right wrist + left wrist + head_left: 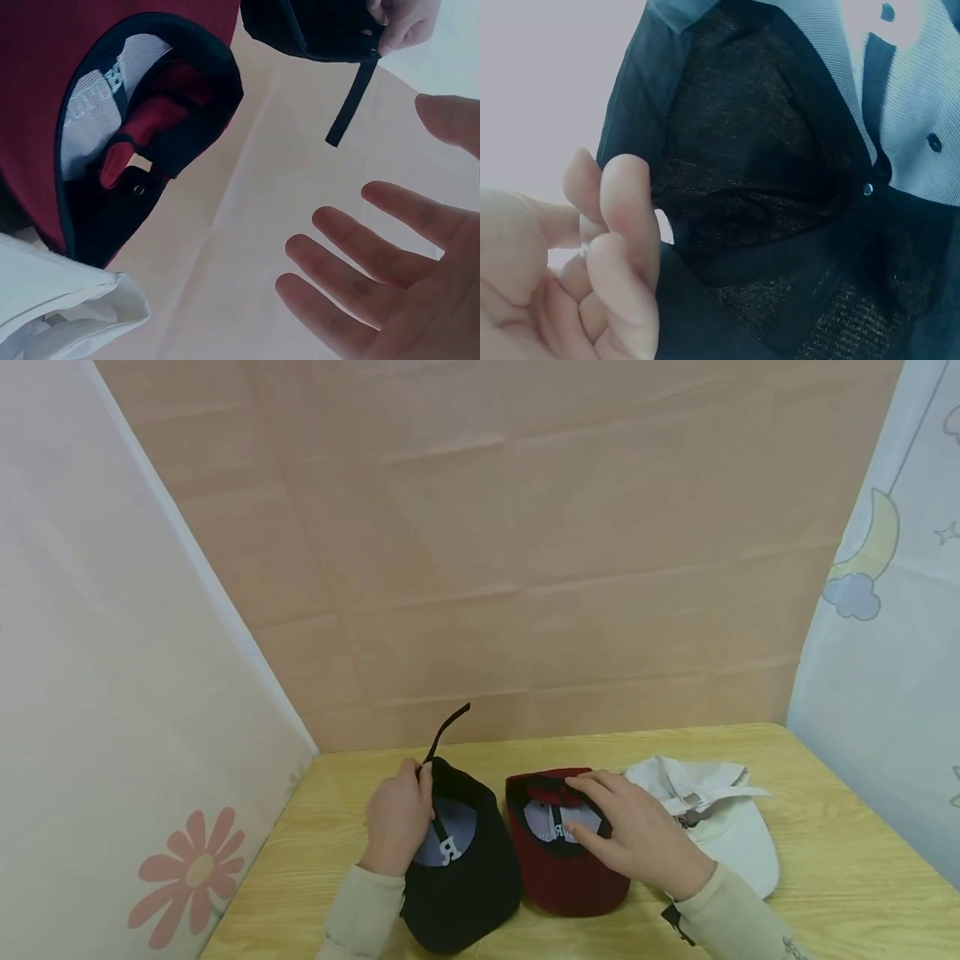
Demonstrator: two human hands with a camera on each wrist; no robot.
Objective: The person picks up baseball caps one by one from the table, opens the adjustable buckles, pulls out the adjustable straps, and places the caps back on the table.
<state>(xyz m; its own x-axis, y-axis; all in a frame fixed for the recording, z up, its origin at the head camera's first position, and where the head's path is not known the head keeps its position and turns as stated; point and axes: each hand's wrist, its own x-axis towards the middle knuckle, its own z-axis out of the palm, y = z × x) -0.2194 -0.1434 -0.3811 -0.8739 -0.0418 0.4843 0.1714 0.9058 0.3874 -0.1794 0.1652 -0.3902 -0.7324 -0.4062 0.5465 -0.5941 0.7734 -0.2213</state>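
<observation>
Black baseball cap (476, 897): lies on the bench (862, 881), leftmost of three, with its hollow side showing; just beside the maroon baseball cap (573, 889).
Black strap (447, 729): rises from the back edge of the black cap, curving up to a loose tip, fastened to nothing there.
Left hand (397, 818): pinching the black strap at the back edge of the black cap; partly hidden as to the exact grip.
Right hand (637, 831): held above the maroon cap with spread fingers (375, 244), gripping nothing; clear of every cap in the right wrist view.
Maroon cap: lies in the middle, hollow side showing, with a pale lettered panel inside; too shaded at the back to tell whether fastened.
White baseball cap (742, 847): lies rightmost, partly behind the right hand, with a white strap end (742, 792) sticking out past its buckle (692, 799).
Strap work: judged to be midway on the black cap, with its strap in hand but its tip unsecured; cannot tell whether being threaded or drawn out.
White strap: looks already passed through its buckle, so probably needing less.
Maroon fastening: cannot be counted as done or left.
</observation>
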